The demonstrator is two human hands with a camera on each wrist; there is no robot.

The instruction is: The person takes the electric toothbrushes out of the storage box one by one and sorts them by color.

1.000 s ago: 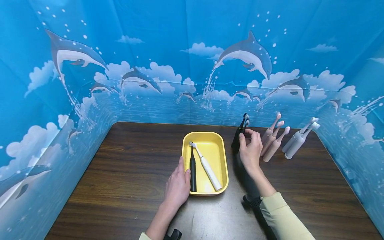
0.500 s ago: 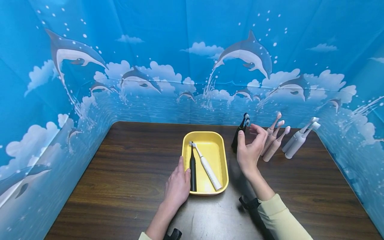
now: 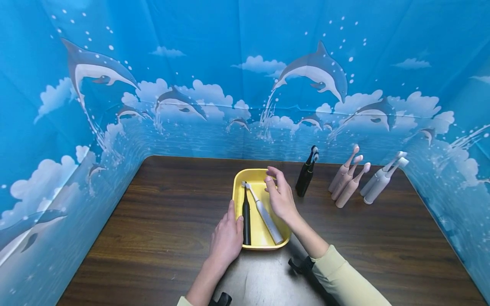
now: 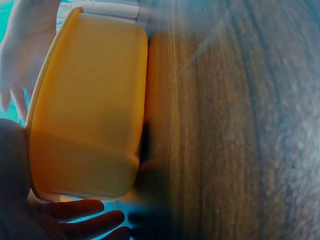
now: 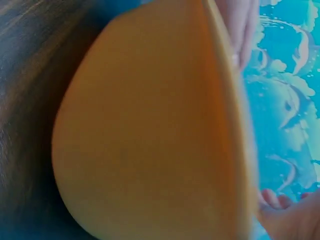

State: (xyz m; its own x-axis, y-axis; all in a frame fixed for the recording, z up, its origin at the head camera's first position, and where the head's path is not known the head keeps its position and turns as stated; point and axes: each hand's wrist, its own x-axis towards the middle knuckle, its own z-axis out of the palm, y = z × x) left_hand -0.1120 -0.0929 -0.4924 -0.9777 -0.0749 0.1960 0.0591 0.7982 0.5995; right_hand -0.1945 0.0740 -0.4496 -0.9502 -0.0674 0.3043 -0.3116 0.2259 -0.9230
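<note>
A yellow tray [image 3: 262, 172] lies on the table with a black electric toothbrush [image 3: 246, 221] and a white electric toothbrush [image 3: 269, 223] in it, heads toward the far end. My left hand [image 3: 226, 236] holds the tray's left wall near the front corner, thumb at the rim and fingers extended along the outside; in the left wrist view the fingers [image 4: 90, 220] show past the tray wall. Over the tray's right side is my right hand [image 3: 281, 197], fingers loosely bent, with nothing between them. Two black electric toothbrushes [image 3: 304, 178] stand upright to the right of the tray.
Three pink electric toothbrushes [image 3: 348, 189] stand farther right, then two grey-white ones [image 3: 377, 187] near the table's right edge. A blue dolphin-print curtain [image 3: 214, 63] surrounds the back and sides of the dark wooden table [image 3: 160, 221].
My right hand has let go of the standing black toothbrushes and moved left over the tray's right side. The left hand and the toothbrushes keep their places.
</note>
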